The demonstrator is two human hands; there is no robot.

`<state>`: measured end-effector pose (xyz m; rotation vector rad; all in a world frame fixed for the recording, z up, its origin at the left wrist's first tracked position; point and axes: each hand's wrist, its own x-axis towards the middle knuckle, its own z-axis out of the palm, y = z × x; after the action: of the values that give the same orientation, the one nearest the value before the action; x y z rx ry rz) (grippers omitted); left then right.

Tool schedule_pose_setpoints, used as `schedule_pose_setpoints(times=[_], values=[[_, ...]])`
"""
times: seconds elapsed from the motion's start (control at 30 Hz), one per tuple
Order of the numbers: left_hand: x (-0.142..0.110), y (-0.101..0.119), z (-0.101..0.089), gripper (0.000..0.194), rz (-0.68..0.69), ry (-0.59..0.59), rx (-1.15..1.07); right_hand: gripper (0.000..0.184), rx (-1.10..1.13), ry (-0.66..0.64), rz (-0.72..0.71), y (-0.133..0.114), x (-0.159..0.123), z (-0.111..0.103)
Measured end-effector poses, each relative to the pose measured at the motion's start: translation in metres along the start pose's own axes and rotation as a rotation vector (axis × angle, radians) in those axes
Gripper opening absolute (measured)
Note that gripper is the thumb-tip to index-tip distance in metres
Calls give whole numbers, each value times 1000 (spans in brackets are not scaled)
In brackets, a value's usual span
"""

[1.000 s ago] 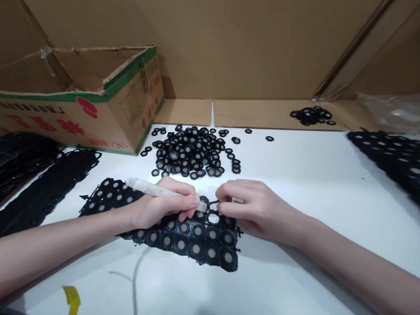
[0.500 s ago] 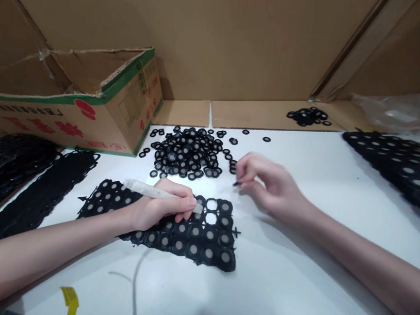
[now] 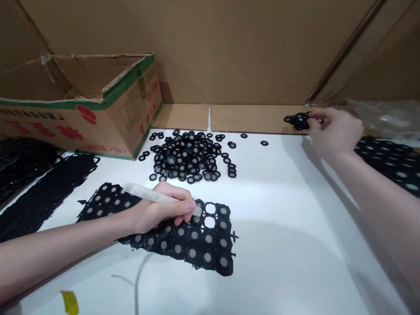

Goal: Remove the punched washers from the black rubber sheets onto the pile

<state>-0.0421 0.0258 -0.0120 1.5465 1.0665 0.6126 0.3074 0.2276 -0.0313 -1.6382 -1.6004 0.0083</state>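
Observation:
My left hand is closed around a white pen-shaped tool. The tool's tip rests over a black rubbery sheet of joined rings with grey centres. Just right of the tip, two spots in the sheet show white instead of grey. At the back right, my right hand has its fingers pinched together at the edge of a small pile of black rings. What sits between those fingertips is hidden.
A big heap of black rings lies behind the sheet, with several strays around it. An open cardboard box stands left. Stacked black sheets lie right, and black strips left. Clear plastic film sits at the back right.
My right hand has gone from beside the big heap to the small pile at the back right, taking a small black piece away from there. My left hand has stayed in place with the tool.

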Motion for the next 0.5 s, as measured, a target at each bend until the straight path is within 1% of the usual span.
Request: schedule_pose_setpoints(times=[0.07, 0.13, 0.17, 0.23, 0.27, 0.33, 0.37, 0.4, 0.43, 0.5], values=[[0, 0, 0, 35, -8, 0, 5, 20, -15, 3, -36, -5, -4, 1], [0, 0, -1, 36, -19, 8, -4, 25, -7, -30, -94, -23, -20, -3], [0, -1, -1, 36, -25, 12, -15, 26, 5, -76, -133, -36, -32, -6], [0, -1, 0, 36, -26, 19, -37, 21, 42, -219, -224, -67, -64, -15], [0, -2, 0, 35, -17, 25, -41, 18, 73, -343, -273, -82, -81, -20], [-2, -1, 0, 35, 24, 52, -19, 17, 174, -755, -314, -107, -113, -30], [-2, -1, 0, 36, 55, 72, 11, 19, 201, -897, -331, -116, -126, -33], [-3, 0, 1, 36, 87, 93, 49, 19, 207, -954, -344, -122, -137, -36], [-4, 1, 2, 36, 114, 111, 90, 16, 209, -953, -338, -127, -144, -37], [-5, 4, 5, 36, 152, 128, 152, 11, 201, -994, -323, -130, -151, -38]])
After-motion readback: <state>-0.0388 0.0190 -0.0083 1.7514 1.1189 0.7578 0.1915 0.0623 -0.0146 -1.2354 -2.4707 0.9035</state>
